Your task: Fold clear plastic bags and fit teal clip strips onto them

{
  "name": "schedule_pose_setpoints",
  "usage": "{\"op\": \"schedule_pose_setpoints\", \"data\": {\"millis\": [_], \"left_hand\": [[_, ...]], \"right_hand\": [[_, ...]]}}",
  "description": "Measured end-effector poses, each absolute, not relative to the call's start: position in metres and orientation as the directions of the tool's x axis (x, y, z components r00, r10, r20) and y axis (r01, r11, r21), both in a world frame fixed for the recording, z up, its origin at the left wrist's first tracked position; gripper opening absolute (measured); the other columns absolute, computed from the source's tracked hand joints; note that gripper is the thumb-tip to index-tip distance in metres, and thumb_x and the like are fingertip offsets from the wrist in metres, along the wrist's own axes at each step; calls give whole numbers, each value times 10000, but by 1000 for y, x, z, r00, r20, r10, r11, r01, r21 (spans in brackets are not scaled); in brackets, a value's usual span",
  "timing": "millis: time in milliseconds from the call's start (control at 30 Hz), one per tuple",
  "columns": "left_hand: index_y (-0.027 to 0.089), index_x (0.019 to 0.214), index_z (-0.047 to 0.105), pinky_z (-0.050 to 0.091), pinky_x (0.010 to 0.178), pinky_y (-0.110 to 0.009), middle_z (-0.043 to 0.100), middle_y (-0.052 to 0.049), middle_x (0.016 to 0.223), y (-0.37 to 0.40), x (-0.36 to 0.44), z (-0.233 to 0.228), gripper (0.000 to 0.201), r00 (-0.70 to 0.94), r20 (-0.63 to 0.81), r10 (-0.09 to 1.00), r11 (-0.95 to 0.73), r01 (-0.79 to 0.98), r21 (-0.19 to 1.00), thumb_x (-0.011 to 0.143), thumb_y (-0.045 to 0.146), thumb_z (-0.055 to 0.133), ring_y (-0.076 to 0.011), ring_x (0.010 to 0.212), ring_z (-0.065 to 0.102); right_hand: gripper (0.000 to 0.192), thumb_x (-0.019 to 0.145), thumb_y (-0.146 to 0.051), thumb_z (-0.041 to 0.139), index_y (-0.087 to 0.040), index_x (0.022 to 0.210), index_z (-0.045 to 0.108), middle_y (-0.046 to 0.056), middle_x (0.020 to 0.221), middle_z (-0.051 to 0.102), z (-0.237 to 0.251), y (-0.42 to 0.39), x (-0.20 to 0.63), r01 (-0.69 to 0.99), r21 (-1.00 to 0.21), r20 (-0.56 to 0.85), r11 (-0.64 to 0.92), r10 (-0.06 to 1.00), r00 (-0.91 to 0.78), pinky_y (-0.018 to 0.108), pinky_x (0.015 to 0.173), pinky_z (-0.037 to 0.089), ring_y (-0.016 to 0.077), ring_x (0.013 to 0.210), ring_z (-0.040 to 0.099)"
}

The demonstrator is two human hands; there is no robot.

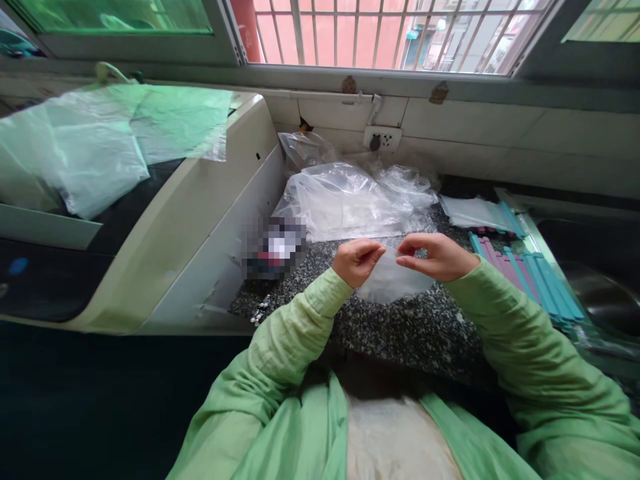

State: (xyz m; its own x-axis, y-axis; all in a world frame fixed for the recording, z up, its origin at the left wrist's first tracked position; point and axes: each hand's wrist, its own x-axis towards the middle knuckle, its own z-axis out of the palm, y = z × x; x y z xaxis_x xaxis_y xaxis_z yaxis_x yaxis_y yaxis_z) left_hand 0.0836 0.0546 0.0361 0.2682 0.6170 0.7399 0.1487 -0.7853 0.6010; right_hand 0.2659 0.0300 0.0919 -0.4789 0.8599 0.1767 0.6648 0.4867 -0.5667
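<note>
Plainly hidden: a blurred, pixelated patch [273, 247] sits left of centre on the worktop [425, 333], and what lies under it cannot be made out.
Cut off: the dark basin [590, 267] at the right edge runs out of the frame; the person's body is cut by the bottom edge.
Hard to tell: the lower edge of the small clear bag [393, 280] melts into the speckled stone, so its outline is uncertain; whether it rests on the worktop or hangs just above it cannot be told.
Small clear bag: thin, see-through plastic, slightly milky, at the centre of the frame, its top edge stretched between the two hands.
Left hand [356, 261]: grip pressed together, thumb and forefinger pinching the bag's top edge on its left side, other fingers curled in.
Right hand [435, 257]: grip likewise pinched shut on the top edge at the right, fingertips pointing toward the left hand, the two well close but apart.
Behind the hands: a crumpled heap of clear plastic bags [350, 200] against the tiled wall.
Right of centre: a row of blue and purple strips [525, 277] beside the basin.
Upper left: plastic sheets [100, 147] draped over a white appliance [200, 220].
</note>
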Motion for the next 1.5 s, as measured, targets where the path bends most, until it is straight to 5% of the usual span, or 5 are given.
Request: {"op": "schedule_pose_setpoints", "data": {"millis": [233,533,800,1033,1500], "left_hand": [[148,656,637,424,501,-209,611,-21,580,55,83,38,223,280,695,662,-743,121,658,783,296,529,-84,516,505],[125,686,623,420,516,-213,599,-28,612,56,83,37,338,353,435,829,-457,-24,889,728,456,570,-85,536,494],[131,688,611,413,561,-225,565,-23,642,56,82,39,226,394,525,755,-616,148,774,731,351,589,-97,593,486],[166,1037,540,449,615,-216,609,-41,830,57,83,29,372,235,607,759,-634,59,771,707,306,637,-83,636,507],[150,664,576,474,666,-233,599,-48,741,58,81,38,134,241,723,648,-758,107,644,767,233,554,-111,717,572]], "right_hand": [[227,758,-333,509,-164,619,571,-5,546,540,90,29,260,667,-550,213,502,857,-470,226,524,381,75,523,444],[231,748,-355,522,-166,624,569,-1,552,548,97,28,266,690,-559,240,460,886,-396,231,526,389,80,528,452],[242,732,-383,531,-171,616,553,7,547,538,105,27,273,701,-603,242,380,925,-293,247,526,383,94,533,448],[228,722,-380,533,-173,634,560,10,561,535,110,26,277,697,-633,248,338,941,-231,255,532,387,98,538,443],[254,720,-393,539,-158,628,565,4,554,534,114,24,280,676,-640,278,365,930,-239,242,513,388,85,529,441]]}}
